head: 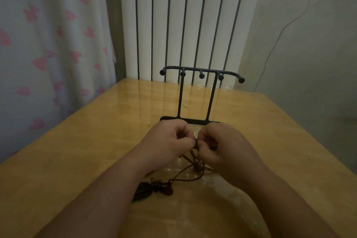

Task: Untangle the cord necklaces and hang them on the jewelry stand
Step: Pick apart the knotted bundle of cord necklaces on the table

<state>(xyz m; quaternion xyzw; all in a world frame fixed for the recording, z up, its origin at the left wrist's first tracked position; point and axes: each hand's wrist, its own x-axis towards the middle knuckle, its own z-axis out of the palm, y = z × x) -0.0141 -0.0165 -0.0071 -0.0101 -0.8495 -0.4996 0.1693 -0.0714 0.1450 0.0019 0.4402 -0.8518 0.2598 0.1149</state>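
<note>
A tangle of brown cord necklaces [190, 168] trails over the wooden table [81, 150] between my forearms. Their dark pendants and beads [154, 189] lie bunched near my left wrist. My left hand [170, 139] and my right hand [218, 143] meet fingertip to fingertip, both pinching the cords at a knot held just above the table. Right behind my hands stands the black metal jewelry stand [201, 72], with several knobbed pegs along its top bar and nothing hanging on it. My knuckles partly cover its flat base.
A white ribbed radiator [185, 25] rises behind the table's far edge. A curtain with pink hearts [48, 44] hangs at the left. A tiny bead [148, 125] lies on the table left of the stand's base. A grey wall runs along the right.
</note>
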